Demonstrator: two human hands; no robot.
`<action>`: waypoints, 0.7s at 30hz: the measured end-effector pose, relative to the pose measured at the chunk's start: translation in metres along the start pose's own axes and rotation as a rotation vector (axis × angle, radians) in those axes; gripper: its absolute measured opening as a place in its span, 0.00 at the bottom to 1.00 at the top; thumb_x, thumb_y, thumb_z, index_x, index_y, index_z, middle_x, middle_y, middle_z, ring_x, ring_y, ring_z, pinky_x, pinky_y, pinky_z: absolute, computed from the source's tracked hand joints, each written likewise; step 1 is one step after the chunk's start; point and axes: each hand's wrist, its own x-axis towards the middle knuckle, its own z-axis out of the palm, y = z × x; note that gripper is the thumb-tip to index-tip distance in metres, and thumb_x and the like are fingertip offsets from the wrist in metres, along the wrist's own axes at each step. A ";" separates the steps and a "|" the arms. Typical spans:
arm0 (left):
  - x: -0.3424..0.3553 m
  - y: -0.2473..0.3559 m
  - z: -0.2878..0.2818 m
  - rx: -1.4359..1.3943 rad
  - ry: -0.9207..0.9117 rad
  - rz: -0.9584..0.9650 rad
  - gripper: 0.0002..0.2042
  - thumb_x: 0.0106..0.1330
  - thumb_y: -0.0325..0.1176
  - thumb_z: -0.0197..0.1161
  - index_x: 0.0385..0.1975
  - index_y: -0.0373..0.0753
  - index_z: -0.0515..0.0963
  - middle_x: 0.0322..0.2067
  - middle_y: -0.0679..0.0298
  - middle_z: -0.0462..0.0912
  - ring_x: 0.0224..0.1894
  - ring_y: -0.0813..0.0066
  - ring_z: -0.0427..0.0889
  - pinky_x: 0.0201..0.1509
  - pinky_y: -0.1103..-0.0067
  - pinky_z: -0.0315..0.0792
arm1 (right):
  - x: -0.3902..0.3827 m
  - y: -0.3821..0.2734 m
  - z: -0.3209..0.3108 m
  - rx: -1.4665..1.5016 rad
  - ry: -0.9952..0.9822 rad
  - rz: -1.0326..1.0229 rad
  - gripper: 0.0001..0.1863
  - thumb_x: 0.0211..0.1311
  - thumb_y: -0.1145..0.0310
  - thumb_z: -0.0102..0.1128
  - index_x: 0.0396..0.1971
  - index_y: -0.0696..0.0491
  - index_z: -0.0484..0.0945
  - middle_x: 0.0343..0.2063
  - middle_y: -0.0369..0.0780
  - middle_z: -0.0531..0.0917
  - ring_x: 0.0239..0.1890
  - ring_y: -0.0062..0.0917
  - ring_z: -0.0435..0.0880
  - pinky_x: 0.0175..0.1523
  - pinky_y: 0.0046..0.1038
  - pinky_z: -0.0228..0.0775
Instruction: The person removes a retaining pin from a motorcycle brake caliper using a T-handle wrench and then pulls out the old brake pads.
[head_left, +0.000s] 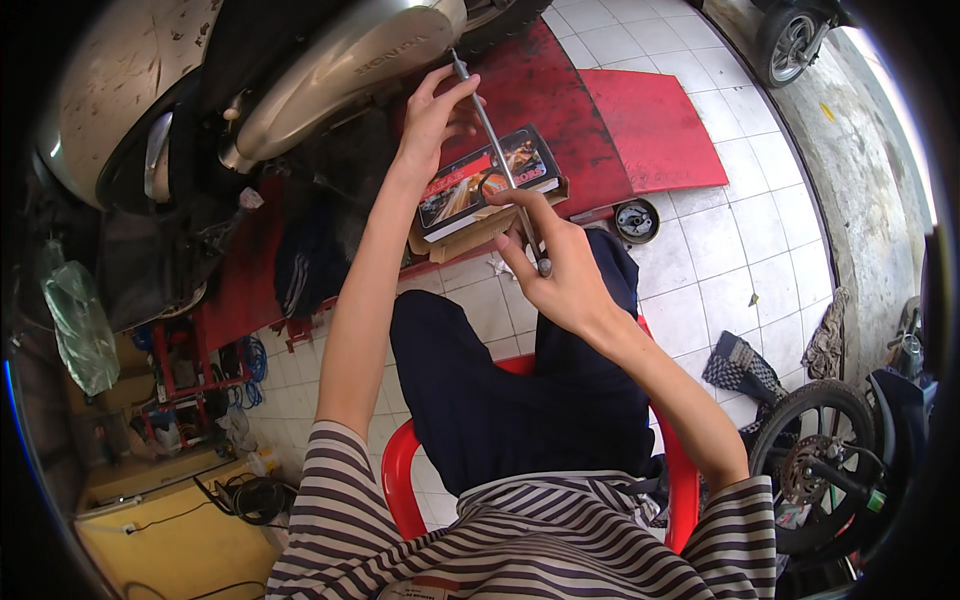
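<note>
A long, slim metal rod (491, 132) slants across the middle, with a thicker collar near its far end and a rounded knob at its near end. Near the far end, my left hand (432, 120) pinches it between thumb and fingers. My right hand (562, 262) grips the lower part, close to the knob. Behind and below the rod lies a dark box with a colourful printed cover (450, 206). That box rests on an opened brown cardboard piece (470, 240) at the edge of a red platform (535, 95).
A silver motorcycle exhaust (340, 75) hangs over the platform at upper left. Beside the platform sits a round metal part (636, 221) on white floor tiles. A wheel with a brake disc (808, 470) stands at lower right. I sit on a red chair (402, 480).
</note>
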 end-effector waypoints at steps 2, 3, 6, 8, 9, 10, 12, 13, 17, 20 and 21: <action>0.003 0.000 0.001 -0.031 -0.005 -0.004 0.23 0.68 0.40 0.69 0.59 0.42 0.73 0.32 0.63 0.84 0.31 0.74 0.85 0.34 0.78 0.76 | 0.003 -0.002 -0.003 0.004 -0.011 0.028 0.20 0.66 0.74 0.61 0.58 0.52 0.74 0.25 0.42 0.75 0.28 0.28 0.75 0.40 0.30 0.69; 0.005 0.000 0.001 -0.031 -0.005 -0.006 0.22 0.68 0.40 0.69 0.59 0.42 0.73 0.32 0.63 0.84 0.31 0.74 0.85 0.34 0.78 0.76 | 0.004 -0.002 -0.004 0.006 -0.016 0.040 0.20 0.66 0.75 0.61 0.58 0.52 0.74 0.25 0.42 0.76 0.29 0.28 0.75 0.41 0.31 0.69; 0.009 0.000 0.002 -0.028 -0.006 -0.016 0.22 0.68 0.39 0.69 0.58 0.42 0.73 0.33 0.63 0.84 0.31 0.74 0.85 0.34 0.78 0.76 | 0.007 0.002 -0.003 0.037 0.018 0.010 0.20 0.66 0.75 0.62 0.58 0.53 0.74 0.26 0.43 0.78 0.30 0.28 0.76 0.43 0.30 0.70; 0.012 0.001 0.004 -0.022 -0.007 -0.025 0.22 0.67 0.39 0.70 0.58 0.42 0.73 0.33 0.63 0.84 0.31 0.74 0.85 0.34 0.78 0.76 | 0.011 0.006 -0.002 0.015 0.045 -0.052 0.20 0.64 0.77 0.60 0.56 0.54 0.72 0.21 0.43 0.74 0.24 0.34 0.74 0.36 0.35 0.66; 0.014 0.000 0.003 -0.033 -0.006 -0.019 0.22 0.67 0.39 0.70 0.58 0.42 0.73 0.33 0.64 0.84 0.31 0.74 0.85 0.34 0.78 0.76 | 0.013 0.007 -0.001 0.005 0.058 -0.083 0.19 0.64 0.77 0.59 0.55 0.54 0.71 0.18 0.42 0.73 0.21 0.37 0.74 0.32 0.37 0.65; 0.015 -0.001 0.002 -0.044 -0.005 -0.012 0.22 0.67 0.39 0.70 0.58 0.42 0.73 0.33 0.64 0.83 0.32 0.73 0.85 0.34 0.78 0.76 | 0.014 0.008 0.000 0.022 0.056 -0.086 0.19 0.63 0.77 0.59 0.54 0.54 0.71 0.19 0.43 0.74 0.22 0.37 0.75 0.33 0.37 0.66; 0.015 -0.003 0.001 -0.063 -0.007 0.000 0.21 0.68 0.39 0.70 0.57 0.42 0.74 0.34 0.64 0.83 0.32 0.73 0.85 0.34 0.78 0.76 | 0.015 0.008 0.001 0.057 0.054 -0.092 0.19 0.63 0.77 0.60 0.54 0.55 0.72 0.21 0.44 0.77 0.23 0.38 0.77 0.34 0.37 0.68; 0.015 -0.003 0.001 -0.071 -0.009 0.005 0.21 0.68 0.39 0.70 0.57 0.42 0.74 0.34 0.63 0.83 0.32 0.73 0.85 0.34 0.78 0.76 | 0.015 0.009 0.003 0.062 0.066 -0.104 0.19 0.63 0.77 0.60 0.53 0.55 0.72 0.22 0.45 0.78 0.24 0.39 0.79 0.35 0.37 0.68; 0.015 -0.004 0.001 -0.119 -0.007 0.016 0.21 0.68 0.39 0.69 0.57 0.41 0.74 0.34 0.64 0.83 0.32 0.73 0.85 0.34 0.78 0.75 | 0.015 0.006 0.002 0.022 0.074 -0.107 0.18 0.62 0.77 0.60 0.52 0.55 0.73 0.26 0.48 0.81 0.29 0.43 0.81 0.38 0.41 0.70; 0.016 -0.002 0.005 -0.105 0.000 0.017 0.21 0.68 0.39 0.69 0.57 0.41 0.74 0.34 0.64 0.82 0.32 0.73 0.84 0.35 0.77 0.75 | 0.016 0.006 -0.003 -0.069 0.077 -0.138 0.18 0.62 0.77 0.59 0.52 0.55 0.73 0.28 0.49 0.82 0.33 0.46 0.81 0.41 0.43 0.70; 0.016 -0.003 0.005 -0.106 0.003 0.018 0.21 0.68 0.39 0.69 0.57 0.42 0.74 0.34 0.64 0.82 0.32 0.73 0.84 0.35 0.77 0.75 | 0.015 0.008 -0.004 -0.099 0.083 -0.156 0.18 0.62 0.77 0.59 0.52 0.54 0.73 0.29 0.49 0.82 0.34 0.48 0.81 0.43 0.44 0.69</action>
